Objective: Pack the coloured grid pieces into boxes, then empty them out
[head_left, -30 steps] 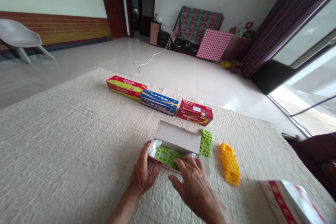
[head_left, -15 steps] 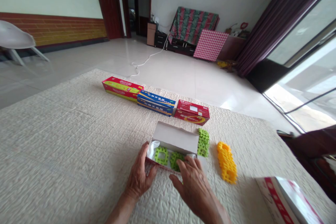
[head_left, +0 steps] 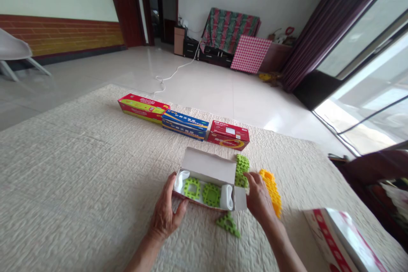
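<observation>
Right hand (head_left: 259,197) has moved out of the white cardboard box (head_left: 207,165) to its right side, and a green triangular piece (head_left: 228,224) now lies on the quilted cover (head_left: 79,170) on the near side of the box. From the head view, the left hand (head_left: 164,212) is partly open and cupped against the box's near left corner, apparently steadying it. The right hand is half curled with its fingertips at the near end of a green lattice stack (head_left: 241,171); I cannot tell whether it has hold of the stack or only touches it. That stack stands just beside the box's far right corner, with a yellow lattice stack (head_left: 270,191) touching or just behind the right hand on its right. Inside the box, a green square piece (head_left: 192,188) and a green round piece (head_left: 211,194) lie between two white cloth wads (head_left: 227,197). The green stack could topple if the right hand knocks it, the yellow stack could be pushed out of line by the same hand, and the box could tilt on the soft cover under uneven pressure from the left hand.
</observation>
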Available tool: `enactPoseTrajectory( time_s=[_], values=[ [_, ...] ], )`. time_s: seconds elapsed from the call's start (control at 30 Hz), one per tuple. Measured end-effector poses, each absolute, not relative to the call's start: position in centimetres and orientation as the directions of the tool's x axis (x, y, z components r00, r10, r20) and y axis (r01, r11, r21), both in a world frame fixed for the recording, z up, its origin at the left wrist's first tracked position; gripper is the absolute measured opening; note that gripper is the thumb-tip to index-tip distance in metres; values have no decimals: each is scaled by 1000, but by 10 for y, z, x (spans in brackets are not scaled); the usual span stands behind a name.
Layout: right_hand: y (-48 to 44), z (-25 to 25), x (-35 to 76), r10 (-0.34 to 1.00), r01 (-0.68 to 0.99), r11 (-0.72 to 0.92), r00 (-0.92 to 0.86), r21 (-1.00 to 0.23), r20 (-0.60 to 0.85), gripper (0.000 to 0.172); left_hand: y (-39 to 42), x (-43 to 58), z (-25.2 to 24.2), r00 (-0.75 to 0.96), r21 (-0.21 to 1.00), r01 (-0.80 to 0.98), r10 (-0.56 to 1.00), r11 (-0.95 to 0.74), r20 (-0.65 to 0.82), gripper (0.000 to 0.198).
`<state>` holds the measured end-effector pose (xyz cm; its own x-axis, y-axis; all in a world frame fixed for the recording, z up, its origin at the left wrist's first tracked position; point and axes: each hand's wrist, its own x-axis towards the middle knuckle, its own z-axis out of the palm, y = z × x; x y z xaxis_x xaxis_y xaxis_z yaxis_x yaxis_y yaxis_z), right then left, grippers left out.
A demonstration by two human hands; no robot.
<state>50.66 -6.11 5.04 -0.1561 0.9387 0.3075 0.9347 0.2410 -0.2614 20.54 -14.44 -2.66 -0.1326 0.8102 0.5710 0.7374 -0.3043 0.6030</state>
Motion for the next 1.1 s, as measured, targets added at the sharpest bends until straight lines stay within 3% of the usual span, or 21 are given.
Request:
enactPoseTrajectory(
  time_s=[0.17, 0.43, 0.6, 0.8, 0.93, 1.1],
  values=[
    [-67, 29, 499, 941, 952, 200, -121, -231, 317, 50, -144, 205, -26, -129, 594, 745, 809, -303, 574, 72],
    [-63, 36, 505, 930, 963, 142, -51, -228, 364, 34, -144, 206, -23, -128, 601, 736, 806, -313, 577, 72],
    [-73, 90, 498, 891, 916, 111, 79, -385, 447, 50, -144, 206, -23, -121, 628, 702, 813, -335, 569, 73],
    [-97, 124, 428, 899, 811, 356, -161, -464, 408, 41, -144, 207, -18, -120, 643, 679, 811, -354, 573, 74],
    [-104, 107, 388, 917, 774, 391, -280, -498, 285, 42, -144, 208, -14, -127, 645, 682, 812, -346, 570, 73],
    [-107, 95, 371, 915, 807, 396, -310, -438, 256, 45, -144, 208, -14, -123, 662, 659, 817, -358, 564, 75]
  ],
)
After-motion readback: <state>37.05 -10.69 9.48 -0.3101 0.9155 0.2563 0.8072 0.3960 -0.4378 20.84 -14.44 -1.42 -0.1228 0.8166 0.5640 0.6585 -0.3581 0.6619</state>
